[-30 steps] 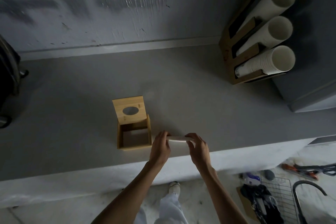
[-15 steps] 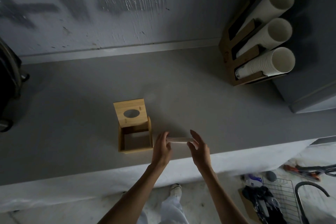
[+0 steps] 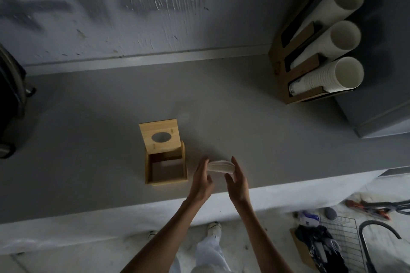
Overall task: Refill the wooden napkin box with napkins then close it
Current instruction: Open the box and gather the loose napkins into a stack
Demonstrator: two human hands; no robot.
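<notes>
One wooden napkin box [image 3: 166, 162], lid [image 3: 161, 138] flipped up with its oval hole showing, top open, inside looks empty. One stack of napkins [image 3: 220, 166], pressed between left hand [image 3: 202, 180] and right hand [image 3: 237, 180], fingers flat against its ends, long axis running hand to hand. Box sits on the desk [image 3: 255, 135] just left of the left hand, nothing between. Cup holder [image 3: 295, 73] with three white cup stacks far up-right of the hands. Wire basket [image 3: 346, 241] on the floor below right.
</notes>
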